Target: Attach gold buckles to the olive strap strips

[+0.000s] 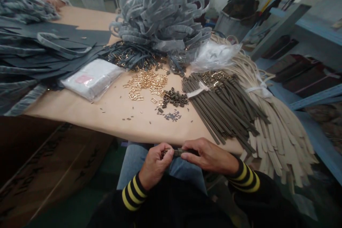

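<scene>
Above my lap, just off the table's front edge, my left hand (157, 164) pinches one end of a dark olive strap (177, 152), with a bit of gold metal showing at its fingers. My right hand (204, 155) is closed on the same strap a little further right. Straight ahead on the table lie a pile of gold buckles (148, 82), a heap of dark olive loops (175, 98) and a scatter of small dark pieces (173, 115). To the right rests a bundle of olive straps (224, 103), tied with a white band.
Grey fuzzy strips (165, 14) are heaped at the back. A plastic-wrapped white packet (92, 78) lies left, beside dark straps (53, 53). Long beige straps (278, 131) hang over the right edge. A cardboard box (58, 171) stands below left. Another person's hand (56, 3) is at far left.
</scene>
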Motion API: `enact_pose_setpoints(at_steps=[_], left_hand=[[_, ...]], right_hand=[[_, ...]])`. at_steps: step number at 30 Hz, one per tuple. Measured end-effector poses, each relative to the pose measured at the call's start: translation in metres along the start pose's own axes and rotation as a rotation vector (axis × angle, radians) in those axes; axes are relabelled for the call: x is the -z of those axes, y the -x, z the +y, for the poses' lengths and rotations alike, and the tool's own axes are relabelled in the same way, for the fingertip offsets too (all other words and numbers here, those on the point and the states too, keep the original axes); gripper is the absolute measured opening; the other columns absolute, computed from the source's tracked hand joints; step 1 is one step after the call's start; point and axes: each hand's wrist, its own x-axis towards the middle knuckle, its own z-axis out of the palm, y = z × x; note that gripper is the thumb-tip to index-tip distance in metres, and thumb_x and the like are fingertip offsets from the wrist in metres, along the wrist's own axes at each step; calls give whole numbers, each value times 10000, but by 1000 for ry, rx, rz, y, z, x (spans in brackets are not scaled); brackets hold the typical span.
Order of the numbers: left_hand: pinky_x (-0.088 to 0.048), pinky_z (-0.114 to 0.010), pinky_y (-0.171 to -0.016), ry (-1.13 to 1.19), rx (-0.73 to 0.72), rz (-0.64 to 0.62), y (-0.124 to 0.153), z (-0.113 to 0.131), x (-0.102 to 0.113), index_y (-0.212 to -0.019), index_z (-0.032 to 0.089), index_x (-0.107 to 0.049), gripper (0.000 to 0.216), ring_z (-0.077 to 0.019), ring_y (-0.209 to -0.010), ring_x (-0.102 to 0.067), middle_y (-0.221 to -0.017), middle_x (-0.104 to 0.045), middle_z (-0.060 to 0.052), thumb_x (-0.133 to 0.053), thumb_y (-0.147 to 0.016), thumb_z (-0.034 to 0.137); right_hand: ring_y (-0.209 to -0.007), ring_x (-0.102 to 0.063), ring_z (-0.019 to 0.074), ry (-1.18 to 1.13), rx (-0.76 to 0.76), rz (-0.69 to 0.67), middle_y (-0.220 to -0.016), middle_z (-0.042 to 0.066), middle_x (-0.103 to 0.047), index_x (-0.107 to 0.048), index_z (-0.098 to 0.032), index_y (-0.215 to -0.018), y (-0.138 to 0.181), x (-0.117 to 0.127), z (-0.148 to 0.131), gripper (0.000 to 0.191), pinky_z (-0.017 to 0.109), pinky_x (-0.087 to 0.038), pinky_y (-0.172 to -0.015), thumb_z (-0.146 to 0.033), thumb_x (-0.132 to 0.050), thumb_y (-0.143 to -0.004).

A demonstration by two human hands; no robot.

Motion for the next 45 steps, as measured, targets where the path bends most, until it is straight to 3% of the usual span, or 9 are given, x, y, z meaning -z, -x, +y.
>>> enact_pose_setpoints(at_steps=[8,13,20,30,33,37,39,42,45], left_hand=[[-255,-196,-432,-161,-17,70,1,1,-2,-572,161,-458,200,-74,-439,-312,-460,-348,62,-444,-716,300],[-242,-208,-441,-277,-58,62,4,3,-2,-577,172,-447,187,-81,-435,-316,-454,-343,64,-435,-730,279],[-260,-224,-468,-342,-145,-89,5,1,3,-647,186,-428,250,-101,-464,-347,-504,-344,50,-320,-822,328],[-361,-220,-509,-347,-334,-214,-23,-10,6,-759,192,-432,194,-122,-534,-452,-590,-482,13,-322,-833,334],[-414,-230,-546,-367,-350,-128,-43,-3,5,-866,186,-433,166,-133,-573,-515,-636,-536,0,-351,-824,324],[-446,-258,-523,-591,-466,210,-80,-4,15,-854,184,-461,184,-153,-554,-557,-647,-574,-18,-365,-809,334],[-462,-268,-535,-755,-575,343,-94,-11,22,-806,181,-488,194,-168,-581,-582,-657,-595,-36,-362,-810,328],[-479,-258,-562,-914,-723,402,-104,-20,27,-811,179,-509,196,-169,-633,-608,-706,-625,-50,-347,-827,288],[-481,-241,-555,-957,-780,388,-104,-23,28,-812,181,-511,186,-157,-622,-612,-698,-628,-40,-343,-838,258]], right_hand=[[-533,-471,85,-111,22,-75,-587,-1,-544,-567,-132,-700,-4,-5,-1,212,185,-341,-522,-166,-391,-812],[-485,-399,73,-137,-19,-51,-508,-32,-459,-541,-134,-622,-6,-11,1,233,178,-310,-473,-232,-432,-802],[-430,-422,53,-313,-120,-132,-517,-24,-525,-535,-131,-648,-5,-12,2,229,145,-315,-423,-260,-422,-801],[-406,-371,38,-372,-143,-71,-488,-51,-452,-499,-140,-601,-8,-15,12,179,130,-268,-387,-191,-436,-761],[-429,-392,45,-287,-156,6,-490,-47,-455,-486,-140,-588,-3,15,22,204,138,-292,-418,-194,-420,-774],[-397,-424,60,-77,-409,293,-522,-34,-487,-462,-157,-634,1,97,57,263,159,-320,-395,-297,-343,-822],[-438,-473,75,208,-537,424,-534,-19,-524,-486,-158,-633,-6,137,87,274,169,-351,-444,-286,-342,-827],[-590,-549,124,481,-691,515,-607,33,-585,-541,-151,-620,-27,174,135,261,206,-376,-556,-218,-377,-810],[-740,-565,186,560,-771,581,-739,95,-617,-593,-137,-678,-49,180,170,216,256,-376,-634,-189,-415,-788]])
